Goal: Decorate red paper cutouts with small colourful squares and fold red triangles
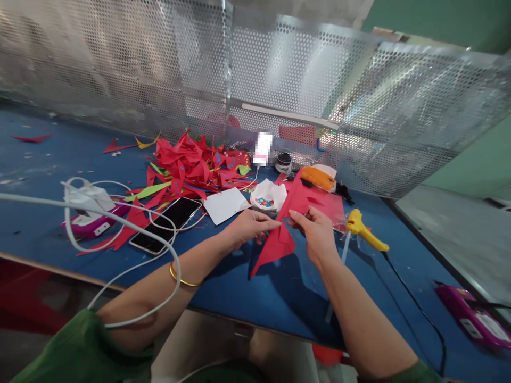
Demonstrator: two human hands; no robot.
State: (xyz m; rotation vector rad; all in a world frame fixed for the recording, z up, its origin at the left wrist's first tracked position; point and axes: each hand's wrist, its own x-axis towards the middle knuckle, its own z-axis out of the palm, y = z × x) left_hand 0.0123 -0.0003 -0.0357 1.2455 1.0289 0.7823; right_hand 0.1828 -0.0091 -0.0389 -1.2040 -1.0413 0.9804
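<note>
Just above the blue table [223, 287], a folded red paper piece [278, 246] with a pointed lower end is pinched between both hands. My left hand [248, 230] grips its left edge with thumb and fingertips. From the other side, my right hand [315, 229] pinches it near the fold. Behind the hands sits a small white paper-lined bowl [275, 190] holding tiny coloured pieces. More red paper [329, 206] lies flat beyond my right hand. A yellow glue gun [365, 230] with a clear glue stick rests to the right.
A heap of red paper pieces [191, 159] fills the back left. A dark phone [165, 226], a white card [226, 205] and looping white cables [175, 255] lie on the left. Purple power strips [96, 221] flank the workspace. A perforated metal screen [271, 74] borders the back.
</note>
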